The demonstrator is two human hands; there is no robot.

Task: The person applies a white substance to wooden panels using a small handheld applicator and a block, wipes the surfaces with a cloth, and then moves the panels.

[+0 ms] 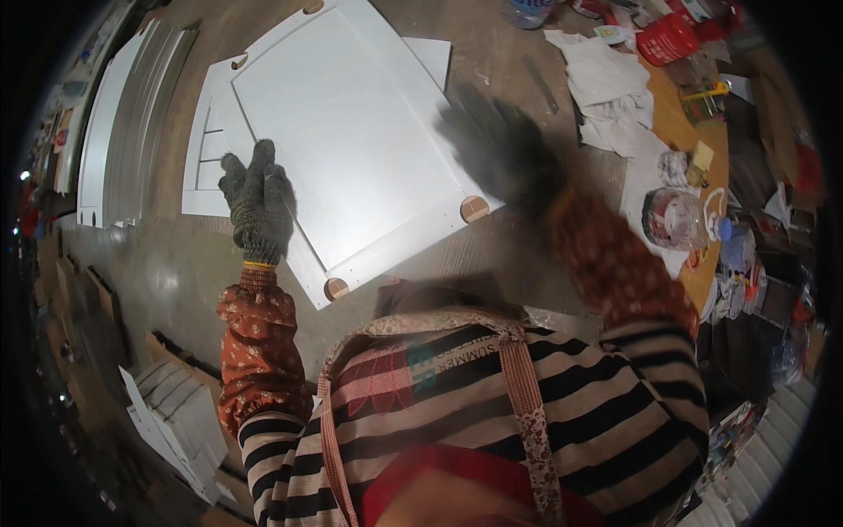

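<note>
A white framed panel, like a cabinet door (351, 132), lies tilted across the table, with round brown patches at its corners. Beneath it another white panel (202, 180) shows at the left, with thin dark lines on it. My left hand (257, 206), in a dark knitted glove, rests at the left edge of the upper panel, fingers stretched out and a little apart. My right hand (505, 145), gloved alike, is smeared by motion over the panel's right edge. Whether it touches the panel or holds anything cannot be made out.
A stack of white panels (118, 132) stands at the left. To the right lie a white cloth (606, 88), a clear plastic jar (674, 218) and a red container (666, 39). A dark thin strip (540, 83) lies on the tabletop. More white pieces (180, 422) are at lower left.
</note>
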